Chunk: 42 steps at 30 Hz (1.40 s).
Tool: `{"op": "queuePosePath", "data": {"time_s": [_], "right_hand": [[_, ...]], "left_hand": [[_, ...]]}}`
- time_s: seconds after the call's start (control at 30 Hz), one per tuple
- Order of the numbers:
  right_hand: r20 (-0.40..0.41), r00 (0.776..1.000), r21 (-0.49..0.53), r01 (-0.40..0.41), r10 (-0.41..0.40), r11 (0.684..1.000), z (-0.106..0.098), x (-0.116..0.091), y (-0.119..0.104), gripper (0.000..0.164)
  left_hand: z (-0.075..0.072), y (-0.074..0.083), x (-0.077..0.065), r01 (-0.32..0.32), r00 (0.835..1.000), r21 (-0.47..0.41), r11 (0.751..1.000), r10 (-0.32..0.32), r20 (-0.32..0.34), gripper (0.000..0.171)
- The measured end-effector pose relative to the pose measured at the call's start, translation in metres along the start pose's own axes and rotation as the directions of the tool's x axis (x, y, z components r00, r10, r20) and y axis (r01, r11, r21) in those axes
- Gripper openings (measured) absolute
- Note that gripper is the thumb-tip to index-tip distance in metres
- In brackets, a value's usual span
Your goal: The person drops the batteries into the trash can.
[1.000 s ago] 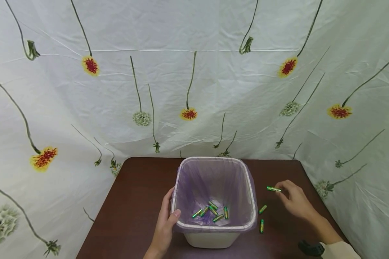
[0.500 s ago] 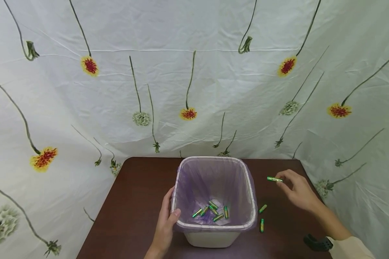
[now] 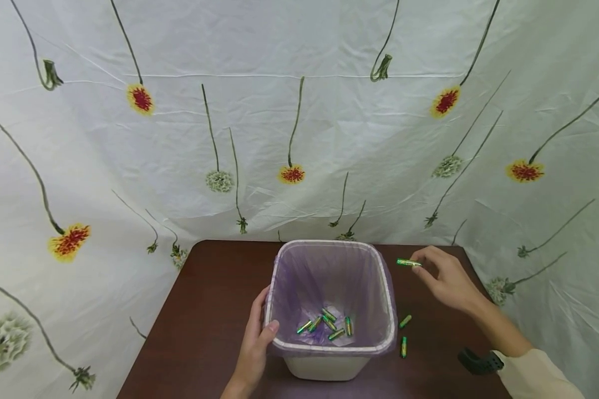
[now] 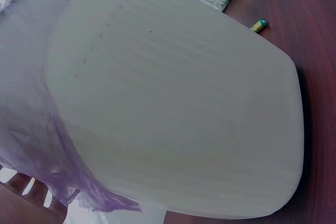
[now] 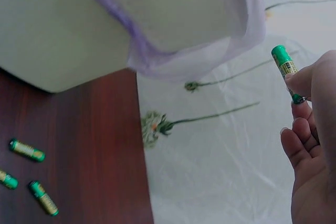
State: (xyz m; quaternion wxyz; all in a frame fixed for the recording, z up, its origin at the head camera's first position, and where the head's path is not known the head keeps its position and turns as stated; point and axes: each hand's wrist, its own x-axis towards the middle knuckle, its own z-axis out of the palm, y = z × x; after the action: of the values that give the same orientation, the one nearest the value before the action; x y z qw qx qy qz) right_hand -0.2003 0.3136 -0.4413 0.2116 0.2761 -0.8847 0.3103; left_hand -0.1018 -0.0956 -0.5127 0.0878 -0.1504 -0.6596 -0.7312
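Note:
A pale trash bin (image 3: 324, 370) with a thin purple liner (image 3: 301, 277) folded over its rim stands on the table. Several green batteries (image 3: 328, 323) lie at its bottom. My left hand (image 3: 253, 343) grips the bin's left side, thumb over the rim and fingers along the outside. Right of the bin, raised to about its rim height, my right hand (image 3: 446, 277) pinches one green battery (image 5: 286, 66) between thumb and fingers, one end sticking out toward the bin. Loose batteries lie on the table beside the bin, among them one battery (image 3: 403, 347) nearest the front.
The dark brown tabletop (image 3: 194, 332) runs back to a white cloth (image 3: 259, 133) printed with flowers, which hangs behind and along both sides. In the right wrist view, three batteries show on the tabletop, including one battery (image 5: 43, 198) low in the picture. A black band (image 3: 481, 363) shows by the right sleeve.
My right hand has risen and moved farther back with the battery, then shifted left toward the bin. The left hand and the bin have stayed in place.

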Motion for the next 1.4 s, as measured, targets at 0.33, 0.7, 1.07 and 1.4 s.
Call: {"op": "queuePosePath", "data": {"time_s": [0.33,0.7,1.07,1.4], "right_hand": [[0.036,0.998,0.049,0.056,-0.058,0.997,0.003,0.026,-0.023,0.024],[0.112,0.989,0.134,0.079,-0.094,0.988,0.013,0.056,-0.056,0.016],[0.136,0.975,0.178,0.153,-0.178,0.972,0.026,0.072,-0.071,0.015],[0.145,0.960,0.184,0.210,-0.238,0.960,0.032,0.084,-0.085,0.015]], "left_hand": [[0.000,-0.001,0.000,-0.014,1.000,0.015,1.000,0.014,-0.005,0.064],[-0.001,0.001,0.001,-0.047,0.999,-0.004,0.999,0.047,0.012,0.064],[0.000,0.000,-0.001,-0.045,0.999,0.009,0.999,0.045,-0.003,0.064],[-0.001,-0.001,0.000,-0.055,0.998,0.008,0.998,0.055,-0.002,0.064]]}}
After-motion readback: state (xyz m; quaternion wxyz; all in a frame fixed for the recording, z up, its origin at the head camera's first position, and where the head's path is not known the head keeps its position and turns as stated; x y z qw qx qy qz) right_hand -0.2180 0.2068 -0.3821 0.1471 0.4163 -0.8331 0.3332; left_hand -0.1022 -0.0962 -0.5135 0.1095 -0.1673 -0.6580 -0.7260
